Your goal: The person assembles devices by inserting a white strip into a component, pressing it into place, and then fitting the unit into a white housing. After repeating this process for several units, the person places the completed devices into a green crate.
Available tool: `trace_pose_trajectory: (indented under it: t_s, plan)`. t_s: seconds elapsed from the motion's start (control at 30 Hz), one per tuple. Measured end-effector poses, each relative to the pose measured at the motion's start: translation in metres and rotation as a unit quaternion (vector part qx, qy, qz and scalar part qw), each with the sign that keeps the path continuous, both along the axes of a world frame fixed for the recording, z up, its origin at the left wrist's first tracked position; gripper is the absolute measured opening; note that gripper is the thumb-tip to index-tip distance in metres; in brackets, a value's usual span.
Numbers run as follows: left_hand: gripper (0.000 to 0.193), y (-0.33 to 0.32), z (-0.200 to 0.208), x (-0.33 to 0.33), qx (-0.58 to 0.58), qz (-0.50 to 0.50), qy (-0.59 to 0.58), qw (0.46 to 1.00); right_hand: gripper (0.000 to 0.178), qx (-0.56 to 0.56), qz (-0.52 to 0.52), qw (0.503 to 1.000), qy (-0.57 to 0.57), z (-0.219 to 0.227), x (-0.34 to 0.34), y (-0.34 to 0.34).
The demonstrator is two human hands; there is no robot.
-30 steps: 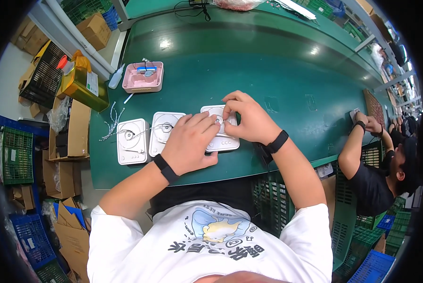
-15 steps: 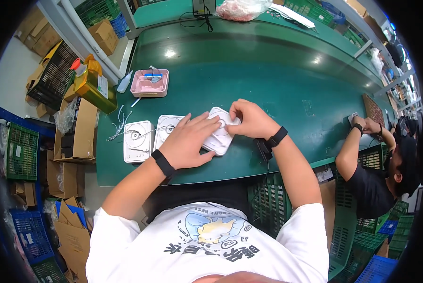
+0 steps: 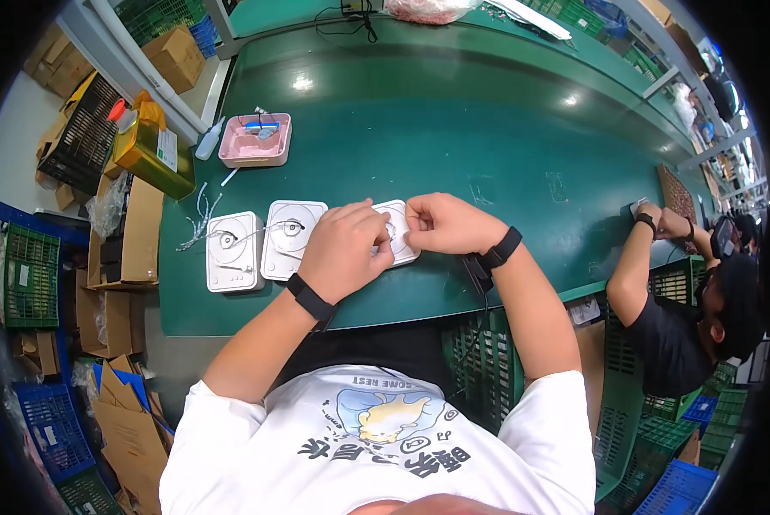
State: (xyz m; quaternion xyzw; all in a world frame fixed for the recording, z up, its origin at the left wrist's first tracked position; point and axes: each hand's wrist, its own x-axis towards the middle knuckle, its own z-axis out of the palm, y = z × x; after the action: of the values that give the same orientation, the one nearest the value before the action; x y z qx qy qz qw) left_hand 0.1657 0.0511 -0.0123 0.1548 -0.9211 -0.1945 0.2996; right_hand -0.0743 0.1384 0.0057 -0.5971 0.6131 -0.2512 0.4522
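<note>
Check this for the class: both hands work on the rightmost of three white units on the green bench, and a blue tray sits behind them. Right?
Not quite: the tray is pink, not blue, as the head view shows. The left hand and right hand do work on the rightmost white unit of three on the green bench.

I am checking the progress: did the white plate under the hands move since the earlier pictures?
Yes. The white plate was lifted and tilted half a second ago; now it lies flat on the green table again, beside the middle white plate.

Left hand (image 3: 344,249), right hand (image 3: 447,223) fingertip-to-fingertip
</note>
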Motion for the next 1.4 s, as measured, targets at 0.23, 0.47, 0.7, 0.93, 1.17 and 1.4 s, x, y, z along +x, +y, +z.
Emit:
trace_pose_trajectory:
  t_s: [0.23, 0.47, 0.7, 0.93, 1.17, 1.4]
  plan:
    - [0.020, -0.020, 0.014, -0.005, 0.104, -0.037, -0.097, 0.989, 0.019, -0.008, -0.002, 1.000, 0.002, -0.005, -0.001, 0.001]
    - [0.051, -0.053, 0.026, -0.011, 0.179, -0.043, -0.168, 0.969, 0.022, -0.018, 0.000, 0.999, 0.045, 0.002, 0.004, 0.001]
    - [0.078, -0.018, 0.012, 0.024, -0.060, -0.073, -0.150, 0.984, 0.035, -0.159, -0.070, 0.984, 0.030, 0.010, 0.000, -0.005]
    - [0.064, -0.051, 0.039, 0.014, 0.653, -0.170, -0.020, 0.737, 0.091, -0.469, 0.037, 0.841, 0.269, 0.064, 0.052, 0.012]
    - [0.062, -0.029, 0.067, 0.024, 0.765, -0.166, -0.104, 0.613, 0.118, -0.340, 0.077, 0.861, 0.370, 0.076, 0.062, 0.032]
    - [0.072, 0.004, 0.141, 0.058, 0.559, -0.143, 0.066, 0.814, 0.119, -0.277, -0.116, 0.891, 0.341, 0.052, -0.012, 0.037]
